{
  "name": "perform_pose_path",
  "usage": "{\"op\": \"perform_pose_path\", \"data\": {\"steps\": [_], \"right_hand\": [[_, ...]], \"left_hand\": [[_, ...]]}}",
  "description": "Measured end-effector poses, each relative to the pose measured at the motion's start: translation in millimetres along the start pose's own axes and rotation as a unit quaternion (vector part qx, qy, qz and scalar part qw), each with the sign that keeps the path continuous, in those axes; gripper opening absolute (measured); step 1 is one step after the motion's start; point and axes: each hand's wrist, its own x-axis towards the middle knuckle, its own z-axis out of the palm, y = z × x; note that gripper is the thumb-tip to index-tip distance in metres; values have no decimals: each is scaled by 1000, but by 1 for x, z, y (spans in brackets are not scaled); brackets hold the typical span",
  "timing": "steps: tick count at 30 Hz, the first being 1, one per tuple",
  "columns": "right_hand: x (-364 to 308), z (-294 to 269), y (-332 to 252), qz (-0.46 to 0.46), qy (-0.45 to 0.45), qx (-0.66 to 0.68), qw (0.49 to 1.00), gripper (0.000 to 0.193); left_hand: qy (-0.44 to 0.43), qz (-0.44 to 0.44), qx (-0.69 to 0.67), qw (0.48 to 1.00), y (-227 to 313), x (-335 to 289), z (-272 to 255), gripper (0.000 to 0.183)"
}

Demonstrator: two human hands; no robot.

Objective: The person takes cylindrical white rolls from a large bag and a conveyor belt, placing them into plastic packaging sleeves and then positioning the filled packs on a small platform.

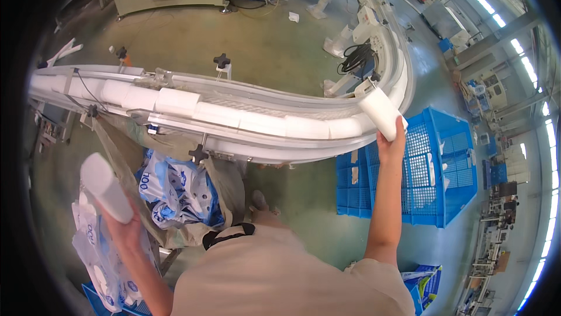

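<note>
Two white rolls are in hand. The left roll [106, 187] is a plain white cylinder, unwrapped, held at its lower end by the left hand [125, 228]. It tilts up and to the left, its rounded end face uppermost, and hangs well clear of the conveyor, above printed blue-and-white packs. The right roll [381, 113] is of the same kind: white, cylindrical, smooth-sided. The right hand [392, 143] grips its lower end at the curved bend of the track. It slants up-left, its upper end touching or just over the line.
</note>
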Motion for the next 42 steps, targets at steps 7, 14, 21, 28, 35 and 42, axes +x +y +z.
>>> {"op": "perform_pose_path", "data": {"steps": [7, 14, 21, 28, 35, 42], "right_hand": [[58, 86, 43, 2, -175, 22, 984, 57], [79, 131, 119, -38, -172, 47, 983, 44], [94, 95, 116, -166, -130, -66, 975, 38], [75, 105, 115, -256, -153, -151, 943, 43], [62, 110, 102, -225, -172, -224, 933, 63], [67, 136, 122, -140, -204, -31, 968, 53]], "left_hand": [[26, -197, -46, 979, -150, -61, 96, 46], [90, -284, -56, 953, -195, -101, 62, 44], [120, -135, -4, 984, -200, -119, 35, 48], [249, 7, -125, 960, -182, -143, 10, 48], [247, -18, -109, 963, -196, -122, 15, 47], [211, -44, -36, 976, -218, -112, 22, 50]]}}
